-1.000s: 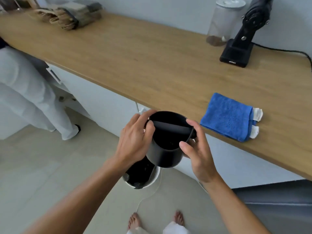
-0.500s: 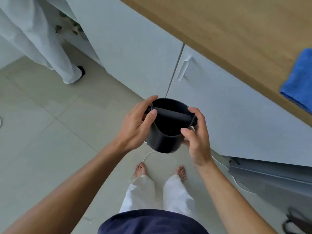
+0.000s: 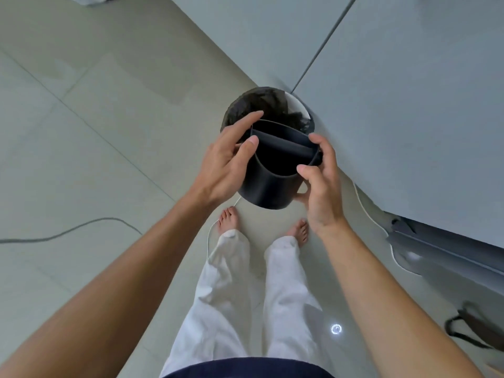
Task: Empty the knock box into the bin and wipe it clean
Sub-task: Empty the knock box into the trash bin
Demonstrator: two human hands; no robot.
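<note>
Pale floor tiles (image 3: pixel 81 137) and grey cabinet doors (image 3: pixel 409 91) fill the view. Both hands hold the black knock box (image 3: pixel 275 184) upright above the floor, just in front of the bin (image 3: pixel 297 105) (lined with a dark bag). Left hand (image 3: pixel 223 165) and right hand (image 3: pixel 321 192) have fingers grasping its rim and sides. Bare feet (image 3: pixel 229 219) stand below.
</note>
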